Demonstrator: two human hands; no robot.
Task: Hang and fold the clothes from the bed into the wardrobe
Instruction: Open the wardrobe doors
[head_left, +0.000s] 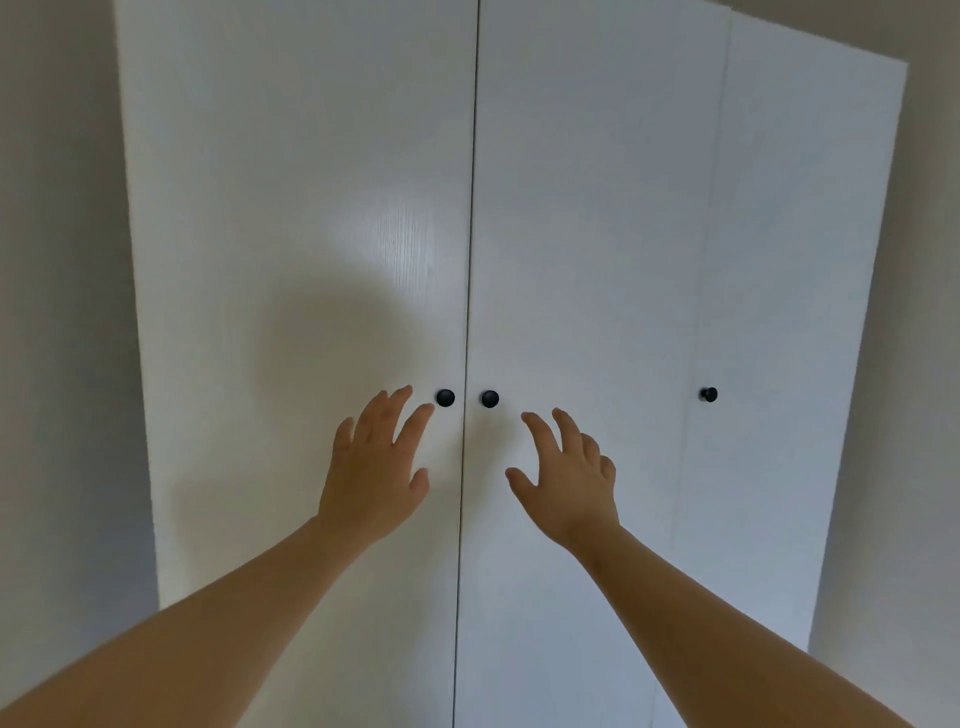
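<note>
We face a white wardrobe (779, 234), two doors (311, 208) shut along a thin seam, a black knob (445, 398) on each.

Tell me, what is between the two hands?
In the head view, just white door and the thin gap where both doors meet, between the left hand and right hand. Two black knobs sit just above.

You face wardrobe doors (311, 182) with a white, finely grained wood-look surface, and where light falls on the left one you see a soft satin sheen. The round knobs (445, 398) look smooth and matt black. The wall (52, 260) beside the doors is plain and matt.
</note>
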